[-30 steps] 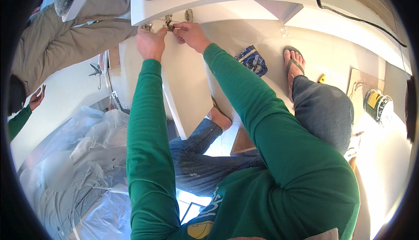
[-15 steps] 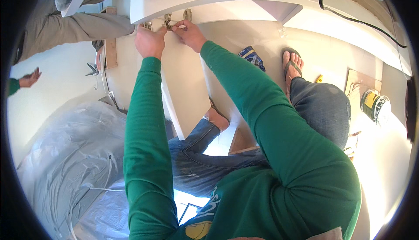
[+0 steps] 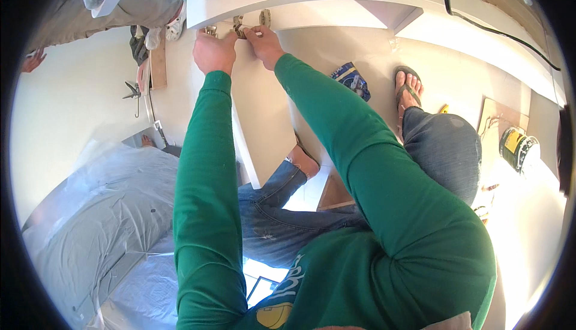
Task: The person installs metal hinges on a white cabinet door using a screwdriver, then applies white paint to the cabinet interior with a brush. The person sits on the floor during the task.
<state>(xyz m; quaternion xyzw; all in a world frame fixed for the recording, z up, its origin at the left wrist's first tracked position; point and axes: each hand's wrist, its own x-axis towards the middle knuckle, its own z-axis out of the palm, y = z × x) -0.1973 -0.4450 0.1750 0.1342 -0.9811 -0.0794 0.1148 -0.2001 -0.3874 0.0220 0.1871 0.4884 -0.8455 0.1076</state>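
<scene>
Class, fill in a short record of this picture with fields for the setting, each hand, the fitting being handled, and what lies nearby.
Setting: person in green sleeves and jeans sits on the floor at a white panel
Left hand: closed on a metal hinge at the panel's top edge
Right hand: fingers pinch the same hinge from the right
Second hinge: just right of it, untouched
Nearby: blue packet on the floor, paint can at right, plastic sheet at left

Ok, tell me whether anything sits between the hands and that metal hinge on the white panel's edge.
Nothing visible does. The left hand and right hand are already at the metal hinge on the white panel; whether the fingers grip it is unclear.
</scene>
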